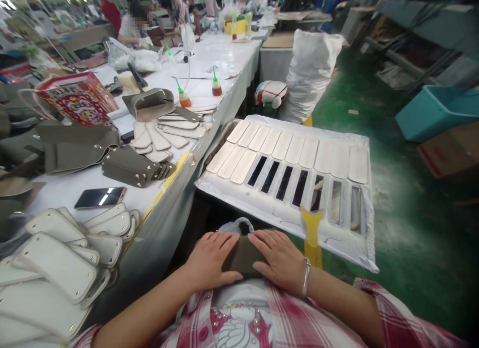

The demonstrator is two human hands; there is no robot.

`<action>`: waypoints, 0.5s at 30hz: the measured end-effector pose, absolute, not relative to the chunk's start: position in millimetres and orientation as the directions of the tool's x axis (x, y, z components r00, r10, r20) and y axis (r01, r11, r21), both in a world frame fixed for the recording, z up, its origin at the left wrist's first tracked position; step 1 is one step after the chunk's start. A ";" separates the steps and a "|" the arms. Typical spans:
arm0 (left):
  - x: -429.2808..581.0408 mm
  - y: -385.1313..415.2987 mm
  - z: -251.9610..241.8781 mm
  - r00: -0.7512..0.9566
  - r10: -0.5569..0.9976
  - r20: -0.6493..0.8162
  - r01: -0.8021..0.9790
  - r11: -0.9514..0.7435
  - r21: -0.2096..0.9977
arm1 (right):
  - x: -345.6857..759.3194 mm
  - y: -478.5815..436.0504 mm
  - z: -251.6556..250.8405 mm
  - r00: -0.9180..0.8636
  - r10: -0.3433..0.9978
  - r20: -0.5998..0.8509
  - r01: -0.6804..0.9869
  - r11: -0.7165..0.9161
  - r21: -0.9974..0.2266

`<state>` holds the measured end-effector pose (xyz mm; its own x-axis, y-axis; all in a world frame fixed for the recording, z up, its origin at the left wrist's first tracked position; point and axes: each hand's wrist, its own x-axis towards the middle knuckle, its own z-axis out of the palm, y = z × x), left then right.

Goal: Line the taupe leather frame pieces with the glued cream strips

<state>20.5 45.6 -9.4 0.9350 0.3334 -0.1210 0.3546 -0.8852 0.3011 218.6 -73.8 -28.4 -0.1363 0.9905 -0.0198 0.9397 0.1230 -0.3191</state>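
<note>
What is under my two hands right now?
An olive-brown leather piece lies under the left hand and right hand, both laid flat on it. Only its middle shows; the palms cover its ends, and whatever lies beneath it is hidden.

Left hand low in view, palm down, fingers together and flat, pointing up-right; thumb stretched sideways along lower edge toward other hand. Right hand just beside it, palm down, fingers flat, slightly spread, pointing up-left. Hands apart, neither clenched. Left forearm and right forearm bare, angling in from lower corners, elbows out, wrists near straight.
</note>
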 end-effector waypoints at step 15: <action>37.1 57.2 -14.4 0.801 0.575 0.165 0.489 -0.788 0.374 | 211.6 -32.4 -15.8 0.107 0.967 0.229 0.935 -0.019 -0.354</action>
